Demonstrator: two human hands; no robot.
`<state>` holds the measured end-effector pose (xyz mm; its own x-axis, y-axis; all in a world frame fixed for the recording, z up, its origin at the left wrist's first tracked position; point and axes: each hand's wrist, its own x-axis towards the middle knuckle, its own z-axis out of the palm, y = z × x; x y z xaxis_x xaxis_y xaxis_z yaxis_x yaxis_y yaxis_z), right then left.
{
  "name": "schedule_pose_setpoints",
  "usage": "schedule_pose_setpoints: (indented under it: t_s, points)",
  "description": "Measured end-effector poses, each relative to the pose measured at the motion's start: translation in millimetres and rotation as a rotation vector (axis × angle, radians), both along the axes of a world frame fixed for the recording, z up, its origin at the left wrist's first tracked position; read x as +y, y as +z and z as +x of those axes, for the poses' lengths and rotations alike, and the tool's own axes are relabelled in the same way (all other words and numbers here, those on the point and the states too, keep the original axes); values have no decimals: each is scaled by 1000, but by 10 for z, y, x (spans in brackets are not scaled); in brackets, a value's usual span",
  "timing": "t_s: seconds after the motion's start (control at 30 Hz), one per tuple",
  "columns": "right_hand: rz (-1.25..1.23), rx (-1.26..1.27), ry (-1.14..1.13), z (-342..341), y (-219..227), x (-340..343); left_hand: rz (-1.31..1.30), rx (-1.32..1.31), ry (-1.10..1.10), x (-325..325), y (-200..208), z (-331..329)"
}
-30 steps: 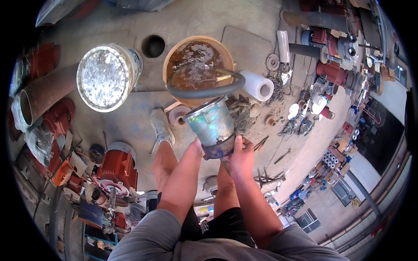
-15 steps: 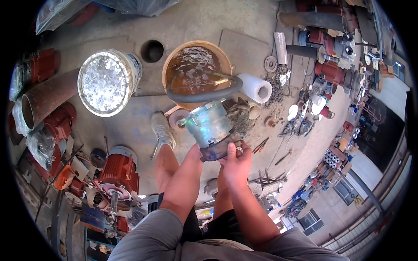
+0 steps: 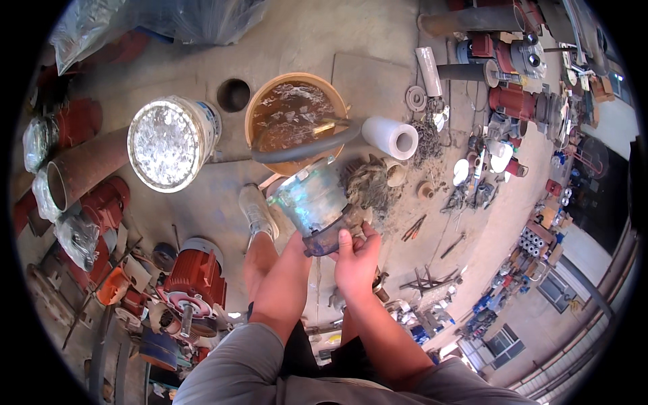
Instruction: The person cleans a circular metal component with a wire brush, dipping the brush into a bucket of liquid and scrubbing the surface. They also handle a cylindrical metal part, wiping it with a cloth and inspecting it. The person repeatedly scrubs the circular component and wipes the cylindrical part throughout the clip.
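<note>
Tipped farther left, the pot point(image 3: 310, 201) shows more of the collar point(image 3: 329, 237) your right hand point(image 3: 358, 255) grips; your left hand's point(image 3: 297, 243) hold is hidden.

The metal pot point(image 3: 312, 201) hides most of the left hand point(image 3: 298, 244). At eleven o'clock, the top edge cuts off plastic sheeting point(image 3: 202, 19).

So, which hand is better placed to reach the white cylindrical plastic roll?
Probably right: the right hand is nearer the roll; the left hand is partly hidden by the silver metal cylinder.
</note>
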<state>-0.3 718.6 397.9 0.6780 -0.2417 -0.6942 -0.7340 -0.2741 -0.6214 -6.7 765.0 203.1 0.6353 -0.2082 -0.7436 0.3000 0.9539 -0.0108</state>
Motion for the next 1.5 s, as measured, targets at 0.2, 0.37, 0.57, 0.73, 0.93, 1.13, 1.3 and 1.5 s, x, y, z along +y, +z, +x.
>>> schedule_pose_setpoints:
  t_s: [0.2,0.37,0.57,0.73,0.93,1.13,1.3,1.5]
  points:
    - [61,-82,85,-187,-76,-514,196,-64,163,-108,292,51]
    - [345,-72,91,-249,165,-1029,415,-104,335,-275,795,-93]
    - [632,35,400,-710,558,-2190,630,-13,458,-894,1602,-1031]
    - [850,174,369,-1255,747,-3038,755,126,555,-1792,2245,-2186]
    - [482,307,620,-1713,710,-4255,687,177,544,-3251,2288,-2894]
    - [224,253,764,-2036,417,-5737,573,217,496,-4829,2245,-3255]
    - [230,423,594,-1612,410,-6881,394,122,302,-5907,1998,-2898]
    - [323,353,567,-870,-175,-8072,442,-7,21,-6725,1330,-2180]
